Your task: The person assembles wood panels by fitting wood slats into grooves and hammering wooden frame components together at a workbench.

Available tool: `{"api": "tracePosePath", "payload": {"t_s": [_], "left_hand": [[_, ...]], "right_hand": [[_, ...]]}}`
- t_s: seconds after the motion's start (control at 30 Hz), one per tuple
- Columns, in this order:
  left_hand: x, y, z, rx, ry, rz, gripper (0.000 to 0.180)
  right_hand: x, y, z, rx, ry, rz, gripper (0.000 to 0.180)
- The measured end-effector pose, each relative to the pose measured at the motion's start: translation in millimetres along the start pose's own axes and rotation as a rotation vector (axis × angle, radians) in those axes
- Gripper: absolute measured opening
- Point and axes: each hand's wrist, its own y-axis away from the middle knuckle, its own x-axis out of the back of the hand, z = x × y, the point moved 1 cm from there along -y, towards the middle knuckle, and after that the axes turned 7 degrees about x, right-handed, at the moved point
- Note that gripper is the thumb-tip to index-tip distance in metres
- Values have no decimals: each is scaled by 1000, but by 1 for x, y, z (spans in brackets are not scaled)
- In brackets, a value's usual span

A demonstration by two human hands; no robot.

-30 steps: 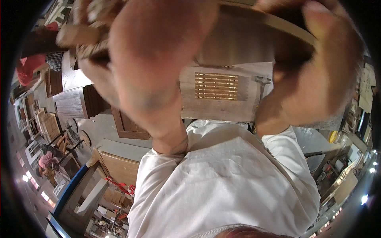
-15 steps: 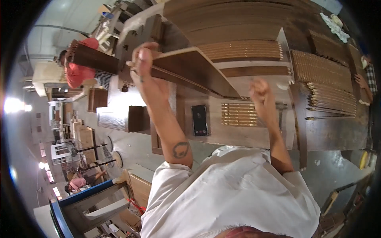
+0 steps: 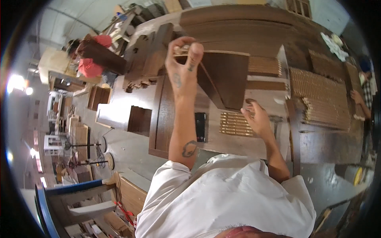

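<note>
The left hand (image 3: 183, 59) pinches the far-left corner of a dark wooden panel (image 3: 226, 77); the right hand (image 3: 256, 119), fingers loosely curled, touches its near edge above the workbench (image 3: 238, 139).

The wood panel (image 3: 228, 77) at upper centre is dark brown. The slatted strip (image 3: 234, 123) at mid-frame is pale tan, striped with fine lines. The phone (image 3: 200, 127) is black. The shirt (image 3: 226, 198) at the bottom is white. The counter (image 3: 325, 142) is dark brown.
</note>
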Motion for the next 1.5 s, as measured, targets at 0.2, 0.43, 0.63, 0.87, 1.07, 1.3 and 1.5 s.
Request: {"api": "tracePosePath", "payload": {"t_s": [0.2,0.43,0.63,0.87,1.07,1.3,1.5], "left_hand": [[43,-19,-29,-157,-137,175,35],[127,-61,-7,-12,147,213,53],[191,-74,-2,270,517,264,39],[232,-69,19,467,869,-65,48],[219,-60,46,269,851,-121,35],[168,-86,69,182,473,-455,30],[48,-45,27,-43,105,432,28]], "right_hand": [[-2,42,56,-144,-269,80,36],[10,73,81,-239,-393,355,50],[22,48,35,-107,-453,207,50],[46,48,0,114,-167,193,36],[41,51,-8,64,-203,222,39],[12,32,98,-156,128,58,41],[27,-26,180,-324,255,116,41]]}}
